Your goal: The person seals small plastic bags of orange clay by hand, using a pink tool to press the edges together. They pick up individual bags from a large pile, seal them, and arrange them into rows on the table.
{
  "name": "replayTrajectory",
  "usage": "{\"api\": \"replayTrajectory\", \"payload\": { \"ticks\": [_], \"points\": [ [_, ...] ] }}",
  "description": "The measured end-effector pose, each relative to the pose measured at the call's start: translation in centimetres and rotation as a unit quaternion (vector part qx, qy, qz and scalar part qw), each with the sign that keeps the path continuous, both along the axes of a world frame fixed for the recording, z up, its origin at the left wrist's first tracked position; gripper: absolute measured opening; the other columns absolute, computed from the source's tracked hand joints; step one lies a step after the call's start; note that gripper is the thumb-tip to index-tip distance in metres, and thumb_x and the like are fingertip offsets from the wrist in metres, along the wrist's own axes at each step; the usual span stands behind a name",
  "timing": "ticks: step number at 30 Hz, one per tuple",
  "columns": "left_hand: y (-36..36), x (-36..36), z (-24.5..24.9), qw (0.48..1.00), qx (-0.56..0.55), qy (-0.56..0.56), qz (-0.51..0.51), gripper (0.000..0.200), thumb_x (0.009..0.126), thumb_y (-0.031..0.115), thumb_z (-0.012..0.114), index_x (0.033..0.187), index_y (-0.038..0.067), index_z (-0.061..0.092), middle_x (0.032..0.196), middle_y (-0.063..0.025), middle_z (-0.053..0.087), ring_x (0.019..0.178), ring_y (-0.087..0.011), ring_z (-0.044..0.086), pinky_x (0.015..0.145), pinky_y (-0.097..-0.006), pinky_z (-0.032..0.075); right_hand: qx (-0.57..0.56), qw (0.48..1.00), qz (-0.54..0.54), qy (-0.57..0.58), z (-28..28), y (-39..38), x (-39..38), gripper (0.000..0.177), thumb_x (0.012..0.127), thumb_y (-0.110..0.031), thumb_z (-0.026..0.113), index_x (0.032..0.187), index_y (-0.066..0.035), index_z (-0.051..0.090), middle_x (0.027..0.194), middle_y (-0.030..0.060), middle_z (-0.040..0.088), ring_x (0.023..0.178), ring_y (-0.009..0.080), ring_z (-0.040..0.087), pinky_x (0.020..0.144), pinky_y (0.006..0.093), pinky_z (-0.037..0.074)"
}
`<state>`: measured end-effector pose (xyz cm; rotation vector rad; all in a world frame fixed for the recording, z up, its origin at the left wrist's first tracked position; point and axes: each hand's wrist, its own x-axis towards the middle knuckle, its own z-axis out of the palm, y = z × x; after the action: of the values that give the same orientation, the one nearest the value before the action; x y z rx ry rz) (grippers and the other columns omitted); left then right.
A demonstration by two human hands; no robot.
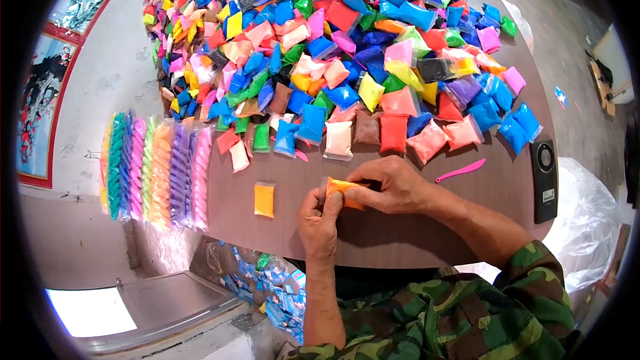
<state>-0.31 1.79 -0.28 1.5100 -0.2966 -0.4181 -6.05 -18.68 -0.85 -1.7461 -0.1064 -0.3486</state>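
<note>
Near the table's front edge, an orange clay-like packet in clear wrap is held between both hands. My left hand pinches its left end, the thumb pressed on its face. From the right, my right hand grips the other end and hides part of it. To the left, a flat yellow-orange packet lies by itself on the table. Just beyond the hands are a red packet, a brown packet and a cream packet.
A large heap of colourful packets covers the table's far side. Twisted coloured sticks in clear sleeves lie at the left edge. A pink plastic knife rests right of my hands, and a black scale-like device stands at the right edge.
</note>
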Motion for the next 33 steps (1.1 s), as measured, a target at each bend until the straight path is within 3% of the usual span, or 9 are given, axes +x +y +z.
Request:
{"api": "replayTrajectory", "payload": {
  "ticks": [6, 9, 12, 15, 18, 22, 27, 30, 33],
  "points": [
    [0.1, 0.0, -0.1, 1.0, -0.011, -0.004, -0.002, 0.023, 0.105, 0.022, 0.079, 0.114, 0.001, 0.074, 0.103, 0.0007, 0.072, 0.092, -0.0063, 0.063, 0.084, -0.0227, 0.052, -0.007, 1.0, 0.011, 0.017, 0.6, -0.1, -0.1, 0.028, 0.098, -0.025, 0.076, 0.106, 0.002, 0.078, 0.088, 0.0171, 0.077, 0.073, 0.0254, 0.074, 0.066, 0.0373, 0.057],
    [-0.4, -0.2, 0.3, 1.0, -0.024, 0.013, 0.014, 0.024, 0.105, 0.021, 0.079, 0.116, 0.0, 0.074, 0.104, 0.0002, 0.073, 0.093, -0.0063, 0.063, 0.086, -0.0232, 0.052, 0.014, 0.996, 0.019, 0.083, 0.4, -0.5, -0.2, 0.026, 0.096, -0.02, 0.079, 0.109, 0.003, 0.078, 0.094, 0.0132, 0.078, 0.078, 0.0217, 0.074, 0.07, 0.0324, 0.058],
    [-0.4, -0.2, 0.0, 1.0, -0.011, 0.007, 0.019, 0.024, 0.105, 0.02, 0.079, 0.119, 0.0, 0.075, 0.105, -0.0005, 0.073, 0.095, -0.0067, 0.064, 0.088, -0.0237, 0.052, -0.032, 0.999, 0.018, 0.036, 0.1, -0.4, -0.1, 0.026, 0.096, -0.019, 0.078, 0.109, 0.003, 0.078, 0.094, 0.0127, 0.079, 0.079, 0.0201, 0.074, 0.07, 0.0324, 0.058],
    [-0.1, 0.0, -0.4, 1.0, -0.021, 0.003, 0.013, 0.024, 0.105, 0.019, 0.079, 0.119, 0.0, 0.075, 0.105, -0.0014, 0.074, 0.095, -0.0074, 0.064, 0.089, -0.0242, 0.053, -0.02, 0.998, 0.025, 0.046, 0.5, -0.3, -0.2, 0.025, 0.096, -0.018, 0.077, 0.109, 0.003, 0.078, 0.096, 0.0125, 0.079, 0.081, 0.0192, 0.075, 0.071, 0.0326, 0.059],
    [0.3, 0.1, -0.7, 1.0, 0.003, -0.025, 0.007, 0.026, 0.104, 0.019, 0.079, 0.12, 0.0, 0.074, 0.109, -0.0035, 0.074, 0.097, -0.0094, 0.066, 0.091, -0.0256, 0.054, -0.001, 1.0, -0.007, 0.019, 0.5, 0.1, -0.1, 0.027, 0.096, -0.022, 0.077, 0.106, 0.003, 0.078, 0.088, 0.0165, 0.077, 0.074, 0.0238, 0.073, 0.069, 0.036, 0.058],
    [-0.2, -0.2, 0.3, 0.995, 0.076, -0.059, -0.011, 0.032, 0.102, 0.02, 0.081, 0.126, 0.0, 0.072, 0.114, -0.0054, 0.074, 0.102, -0.0121, 0.068, 0.095, -0.0271, 0.055, 0.038, 0.998, -0.011, 0.05, 0.5, -0.3, -0.2, 0.026, 0.099, -0.02, 0.075, 0.109, 0.003, 0.078, 0.09, 0.0137, 0.078, 0.078, 0.0173, 0.073, 0.073, 0.0338, 0.058],
    [-1.3, -0.6, 1.5, 0.997, 0.064, -0.033, -0.033, 0.045, 0.102, 0.021, 0.082, 0.137, -0.001, 0.066, 0.121, -0.0078, 0.074, 0.11, -0.0159, 0.071, 0.1, -0.0303, 0.057, 0.109, 0.993, -0.025, 0.031, 0.1, 0.0, 0.0, 0.022, 0.103, -0.016, 0.073, 0.114, 0.003, 0.076, 0.092, 0.0093, 0.078, 0.083, 0.0103, 0.07, 0.074, 0.0319, 0.057],
    [-1.0, -0.4, 0.7, 0.998, 0.047, -0.026, -0.03, 0.045, 0.102, 0.019, 0.082, 0.138, -0.002, 0.065, 0.123, -0.0087, 0.074, 0.111, -0.0167, 0.072, 0.1, -0.0308, 0.058, 0.11, 0.992, -0.001, 0.054, 0.3, 0.0, 0.0, 0.026, 0.1, -0.018, 0.075, 0.116, 0.003, 0.076, 0.094, 0.0118, 0.078, 0.083, 0.0132, 0.072, 0.073, 0.0329, 0.057],
    [-0.5, -0.2, 0.3, 0.999, 0.029, -0.02, -0.021, 0.041, 0.103, 0.015, 0.08, 0.137, -0.003, 0.067, 0.122, -0.0088, 0.074, 0.11, -0.0168, 0.072, 0.099, -0.0308, 0.059, -0.008, 1.0, -0.012, -0.013, 0.0, -0.1, 0.1, 0.03, 0.097, -0.021, 0.078, 0.116, 0.002, 0.076, 0.093, 0.0144, 0.077, 0.081, 0.0173, 0.072, 0.073, 0.034, 0.058]
  ]
}}
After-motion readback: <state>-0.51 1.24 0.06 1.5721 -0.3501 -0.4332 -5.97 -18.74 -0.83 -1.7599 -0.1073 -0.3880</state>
